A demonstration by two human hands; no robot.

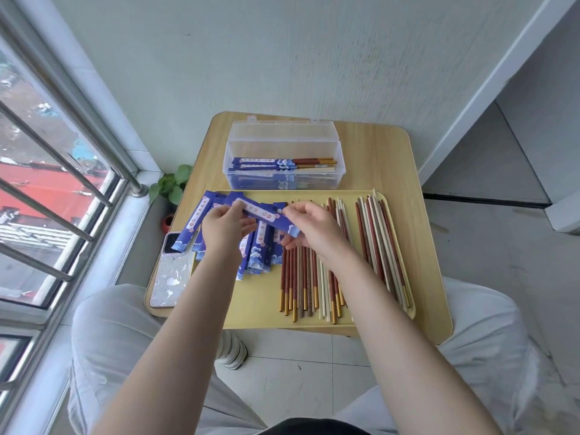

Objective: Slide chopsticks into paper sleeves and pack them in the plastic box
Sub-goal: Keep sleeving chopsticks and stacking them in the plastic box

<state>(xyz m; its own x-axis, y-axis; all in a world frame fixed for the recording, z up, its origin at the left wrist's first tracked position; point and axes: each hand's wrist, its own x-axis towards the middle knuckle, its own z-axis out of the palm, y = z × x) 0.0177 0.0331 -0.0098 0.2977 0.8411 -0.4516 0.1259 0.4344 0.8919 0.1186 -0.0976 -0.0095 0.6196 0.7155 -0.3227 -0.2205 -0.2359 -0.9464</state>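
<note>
A blue paper sleeve (266,215) is held up over the yellow tray (260,312) by both hands. My left hand (224,229) pinches its left end and my right hand (314,229) grips its right end. No chopstick shows inside it. More blue sleeves (255,254) lie piled on the tray's left side. Loose red, brown and white chopsticks (373,243) lie in rows on the tray's middle and right. The clear plastic box (284,158) stands open behind the tray with several sleeved chopstick pairs (282,164) inside.
A phone (171,274) lies on the small wooden table (401,171) left of the tray. A potted plant (171,185) sits by the window on the left. A wall stands right behind the table. My knees flank the table's near edge.
</note>
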